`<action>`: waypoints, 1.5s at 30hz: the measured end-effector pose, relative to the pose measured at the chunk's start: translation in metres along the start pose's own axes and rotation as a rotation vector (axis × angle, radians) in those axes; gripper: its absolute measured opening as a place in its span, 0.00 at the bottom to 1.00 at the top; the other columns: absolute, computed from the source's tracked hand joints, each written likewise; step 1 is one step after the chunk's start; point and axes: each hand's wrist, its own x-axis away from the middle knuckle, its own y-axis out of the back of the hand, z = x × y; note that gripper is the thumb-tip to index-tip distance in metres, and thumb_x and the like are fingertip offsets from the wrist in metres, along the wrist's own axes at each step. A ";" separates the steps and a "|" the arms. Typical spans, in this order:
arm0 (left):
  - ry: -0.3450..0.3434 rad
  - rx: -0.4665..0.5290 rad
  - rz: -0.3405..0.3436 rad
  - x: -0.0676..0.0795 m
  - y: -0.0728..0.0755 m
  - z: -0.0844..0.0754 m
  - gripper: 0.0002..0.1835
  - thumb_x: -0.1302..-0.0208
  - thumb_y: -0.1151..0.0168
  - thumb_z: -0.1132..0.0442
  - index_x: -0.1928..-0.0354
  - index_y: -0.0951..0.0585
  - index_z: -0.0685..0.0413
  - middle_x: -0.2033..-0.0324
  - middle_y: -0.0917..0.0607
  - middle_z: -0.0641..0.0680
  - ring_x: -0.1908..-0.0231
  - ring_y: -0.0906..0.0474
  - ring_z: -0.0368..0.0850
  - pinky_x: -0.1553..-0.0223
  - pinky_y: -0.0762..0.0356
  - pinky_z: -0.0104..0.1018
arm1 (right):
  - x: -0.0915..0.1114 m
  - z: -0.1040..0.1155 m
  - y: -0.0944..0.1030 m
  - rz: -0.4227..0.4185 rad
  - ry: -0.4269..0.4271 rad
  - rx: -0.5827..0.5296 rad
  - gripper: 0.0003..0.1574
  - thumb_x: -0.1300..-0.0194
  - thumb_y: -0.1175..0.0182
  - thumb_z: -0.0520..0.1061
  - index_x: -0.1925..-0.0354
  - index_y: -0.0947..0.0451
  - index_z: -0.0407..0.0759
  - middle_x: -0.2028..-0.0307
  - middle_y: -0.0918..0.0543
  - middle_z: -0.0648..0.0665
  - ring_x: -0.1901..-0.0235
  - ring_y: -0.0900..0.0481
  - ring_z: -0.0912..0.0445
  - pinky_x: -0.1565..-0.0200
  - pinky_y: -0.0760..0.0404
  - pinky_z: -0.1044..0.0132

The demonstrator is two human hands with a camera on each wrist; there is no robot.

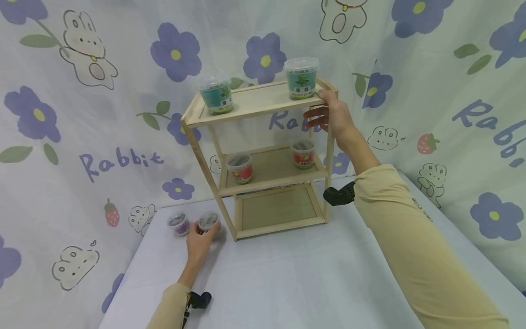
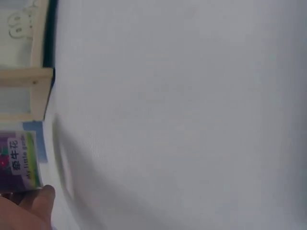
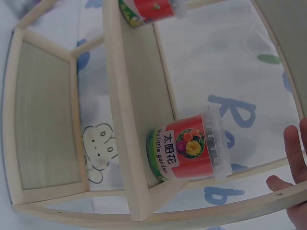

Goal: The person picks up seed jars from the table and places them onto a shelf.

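Note:
My left hand (image 1: 199,244) grips a small clear-lidded plastic cup (image 1: 208,221) on the table, left of a three-tier wooden shelf rack (image 1: 263,99). In the left wrist view that cup (image 2: 18,160) shows a purple label reading "My little garden". Another purple-labelled cup (image 1: 179,225) stands just left of it. My right hand (image 1: 338,116) holds the rack's top right corner, thumb at the top board and fingers behind the post. Beside the thumb is a teal-labelled cup (image 1: 302,78); a second teal cup (image 1: 217,96) stands at the top board's left end.
On the middle shelf stand two red-labelled cups, one at left (image 1: 240,168) and one at right (image 1: 303,154). The bottom shelf (image 1: 281,208) is bare wood. A white cloth covers the table (image 1: 287,274), and a printed curtain (image 1: 123,128) hangs close behind.

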 end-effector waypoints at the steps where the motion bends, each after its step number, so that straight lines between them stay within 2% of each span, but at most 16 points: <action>1: 0.000 0.003 0.011 0.002 0.000 -0.002 0.43 0.41 0.29 0.44 0.33 0.34 0.61 0.39 0.26 0.64 0.38 0.29 0.55 0.38 0.30 0.41 | 0.000 0.000 0.000 0.000 0.002 0.002 0.34 0.27 0.65 0.64 0.44 0.23 0.46 0.69 0.15 0.53 0.64 0.16 0.49 0.51 0.29 0.57; 4: -0.007 0.021 0.038 0.009 0.001 -0.004 0.44 0.41 0.29 0.45 0.31 0.35 0.62 0.37 0.28 0.64 0.35 0.31 0.56 0.34 0.33 0.45 | 0.000 0.001 -0.001 0.003 0.010 0.005 0.34 0.27 0.65 0.64 0.44 0.23 0.46 0.68 0.15 0.51 0.62 0.17 0.46 0.51 0.29 0.57; 8: -0.007 0.023 0.055 0.018 0.004 -0.005 0.43 0.41 0.29 0.46 0.32 0.35 0.61 0.36 0.28 0.63 0.34 0.32 0.55 0.33 0.34 0.44 | -0.001 0.002 -0.001 0.004 0.011 0.005 0.34 0.27 0.65 0.64 0.44 0.23 0.46 0.67 0.15 0.50 0.60 0.17 0.44 0.50 0.28 0.57; 15: -0.043 -0.037 0.103 0.040 0.009 -0.009 0.42 0.41 0.28 0.46 0.32 0.34 0.61 0.37 0.26 0.64 0.34 0.31 0.58 0.34 0.32 0.48 | 0.000 0.002 0.000 -0.005 0.008 0.008 0.34 0.27 0.65 0.64 0.44 0.22 0.46 0.66 0.14 0.49 0.64 0.17 0.48 0.50 0.28 0.57; 19: -0.072 -0.047 0.142 0.057 0.009 -0.016 0.41 0.41 0.27 0.49 0.32 0.33 0.62 0.38 0.25 0.65 0.35 0.30 0.59 0.36 0.30 0.45 | 0.000 0.001 0.001 -0.002 0.002 0.012 0.34 0.27 0.65 0.63 0.44 0.23 0.45 0.67 0.15 0.50 0.62 0.17 0.47 0.50 0.28 0.57; 22: -0.097 -0.038 0.171 0.068 0.007 -0.024 0.40 0.41 0.27 0.52 0.32 0.32 0.61 0.39 0.23 0.64 0.36 0.28 0.57 0.39 0.27 0.36 | 0.000 0.001 0.001 -0.005 -0.006 0.013 0.34 0.27 0.65 0.63 0.44 0.23 0.45 0.65 0.14 0.48 0.62 0.17 0.47 0.51 0.29 0.58; 26: -0.138 0.006 0.208 0.078 0.001 -0.036 0.38 0.41 0.27 0.55 0.33 0.31 0.60 0.40 0.22 0.62 0.38 0.26 0.55 0.42 0.27 0.26 | 0.000 0.002 0.002 -0.008 -0.008 0.015 0.35 0.27 0.65 0.63 0.44 0.23 0.45 0.62 0.14 0.44 0.62 0.17 0.47 0.52 0.30 0.58; 28: -0.158 0.033 0.223 0.081 -0.003 -0.041 0.36 0.42 0.27 0.56 0.33 0.30 0.59 0.41 0.21 0.61 0.38 0.26 0.54 0.42 0.27 0.28 | 0.000 0.002 0.002 -0.003 -0.002 0.017 0.35 0.27 0.65 0.63 0.44 0.23 0.45 0.62 0.14 0.44 0.62 0.17 0.48 0.52 0.29 0.58; 32: -0.183 0.068 0.250 0.086 -0.012 -0.049 0.36 0.43 0.26 0.57 0.34 0.29 0.57 0.41 0.21 0.60 0.39 0.25 0.54 0.38 0.27 0.42 | 0.001 0.001 0.000 -0.001 -0.003 0.001 0.34 0.27 0.64 0.63 0.45 0.22 0.45 0.64 0.14 0.45 0.62 0.16 0.47 0.52 0.29 0.58; 35: -0.199 0.075 0.264 0.087 -0.020 -0.054 0.36 0.43 0.26 0.58 0.34 0.29 0.56 0.41 0.21 0.60 0.39 0.26 0.54 0.37 0.28 0.48 | 0.001 0.001 0.001 -0.005 -0.002 0.000 0.34 0.27 0.64 0.63 0.45 0.22 0.46 0.64 0.14 0.46 0.61 0.16 0.46 0.52 0.29 0.58; 40: -0.207 0.093 0.275 0.086 -0.035 -0.059 0.36 0.45 0.25 0.59 0.35 0.28 0.56 0.42 0.20 0.58 0.39 0.25 0.53 0.38 0.27 0.48 | 0.000 0.000 0.002 0.000 0.003 0.004 0.34 0.27 0.65 0.63 0.44 0.22 0.46 0.65 0.15 0.48 0.62 0.17 0.47 0.50 0.29 0.57; 45: -0.219 0.100 0.280 0.084 -0.049 -0.066 0.36 0.46 0.24 0.59 0.35 0.27 0.55 0.44 0.19 0.56 0.41 0.24 0.50 0.40 0.25 0.42 | 0.000 0.000 0.001 0.002 -0.003 0.005 0.34 0.27 0.64 0.64 0.44 0.23 0.46 0.66 0.14 0.50 0.62 0.16 0.49 0.49 0.30 0.56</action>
